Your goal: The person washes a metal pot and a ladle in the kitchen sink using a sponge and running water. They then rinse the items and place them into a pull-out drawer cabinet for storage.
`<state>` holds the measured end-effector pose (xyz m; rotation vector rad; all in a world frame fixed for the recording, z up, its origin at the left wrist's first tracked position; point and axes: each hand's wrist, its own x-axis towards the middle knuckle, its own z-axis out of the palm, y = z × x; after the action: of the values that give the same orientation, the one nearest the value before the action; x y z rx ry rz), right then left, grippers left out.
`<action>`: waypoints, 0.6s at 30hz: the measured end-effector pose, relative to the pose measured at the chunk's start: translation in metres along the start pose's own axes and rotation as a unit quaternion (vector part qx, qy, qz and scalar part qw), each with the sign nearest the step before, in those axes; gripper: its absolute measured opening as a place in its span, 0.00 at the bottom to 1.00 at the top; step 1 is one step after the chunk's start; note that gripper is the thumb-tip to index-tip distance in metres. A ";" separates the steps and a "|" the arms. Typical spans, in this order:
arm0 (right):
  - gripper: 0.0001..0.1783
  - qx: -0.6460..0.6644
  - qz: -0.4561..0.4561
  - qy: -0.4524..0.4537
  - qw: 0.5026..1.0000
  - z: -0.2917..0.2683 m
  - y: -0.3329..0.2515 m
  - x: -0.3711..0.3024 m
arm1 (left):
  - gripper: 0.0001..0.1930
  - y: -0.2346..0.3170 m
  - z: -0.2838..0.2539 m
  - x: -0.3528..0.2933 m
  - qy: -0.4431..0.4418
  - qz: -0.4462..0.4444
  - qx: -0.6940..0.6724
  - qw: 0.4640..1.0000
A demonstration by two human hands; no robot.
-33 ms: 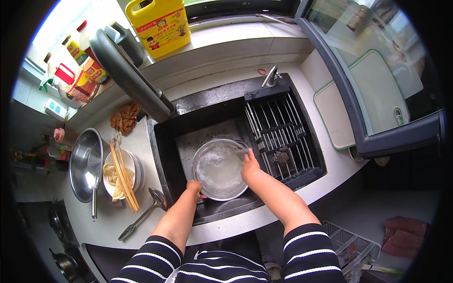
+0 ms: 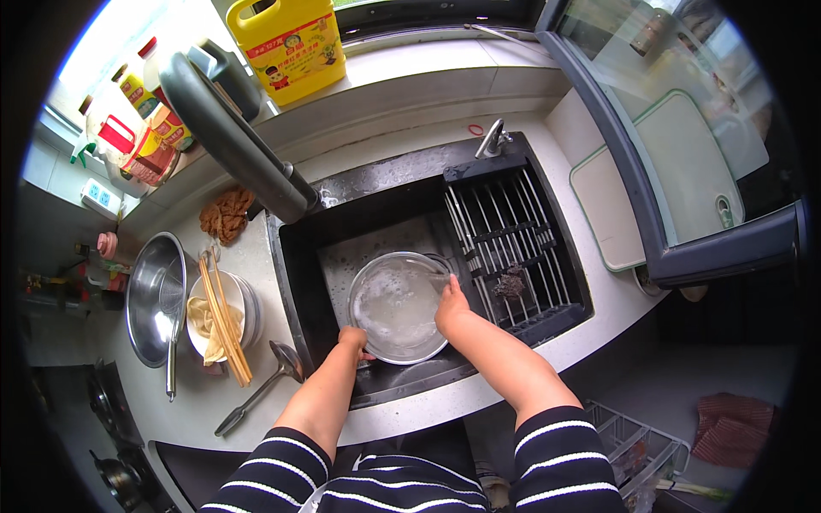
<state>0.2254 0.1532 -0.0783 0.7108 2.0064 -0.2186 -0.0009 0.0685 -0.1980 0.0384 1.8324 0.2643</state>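
A yellow jug (image 2: 289,41) stands on the window ledge, with bottles and cartons (image 2: 141,128) clustered to its left. On the pale surface (image 2: 256,256) left of the sink lie a brown cloth (image 2: 226,214), a steel pan (image 2: 156,299), a bowl with wooden chopsticks (image 2: 224,318) across it, and a ladle (image 2: 261,387). A white cutting board (image 2: 609,209) rests right of the sink.

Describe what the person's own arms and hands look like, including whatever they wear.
Both forearms are bare from above the elbow down. The upper arms carry sleeves with dark navy and white horizontal stripes, pushed up, matching the striped top at the lower edge. The left hand and right hand are bare: no gloves. No rings, watch or bracelets show.
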 end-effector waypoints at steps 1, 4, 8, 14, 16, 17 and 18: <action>0.23 0.054 -0.013 -0.041 0.998 -0.003 -0.011 0.000 | 0.16 -0.001 0.000 0.002 0.009 -0.001 0.005 1.000; 0.22 0.183 -0.102 -0.188 0.960 0.016 -0.060 0.046 | 0.15 -0.002 0.000 0.011 0.015 0.001 0.035 0.999; 0.26 0.322 -0.098 -0.025 0.941 0.037 -0.102 0.096 | 0.16 0.009 0.004 -0.015 0.039 0.001 0.094 0.995; 0.29 0.162 -0.036 0.158 0.973 -0.004 -0.070 0.128 | 0.19 0.001 0.004 -0.024 0.078 0.077 0.068 0.992; 0.28 0.177 0.009 0.181 0.967 0.000 -0.046 0.123 | 0.19 0.001 0.004 -0.024 0.074 0.060 0.040 0.995; 0.27 0.083 0.022 0.206 0.975 0.004 -0.039 0.114 | 0.19 0.007 0.007 -0.035 0.086 0.054 0.036 0.994; 0.25 0.055 0.025 0.151 0.987 0.003 -0.033 0.105 | 0.18 0.010 0.009 -0.042 0.095 0.049 0.031 0.994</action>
<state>0.1704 0.1667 -0.1722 0.9077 2.2738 -0.2026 0.0179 0.0725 -0.1585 0.1510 2.0308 0.2867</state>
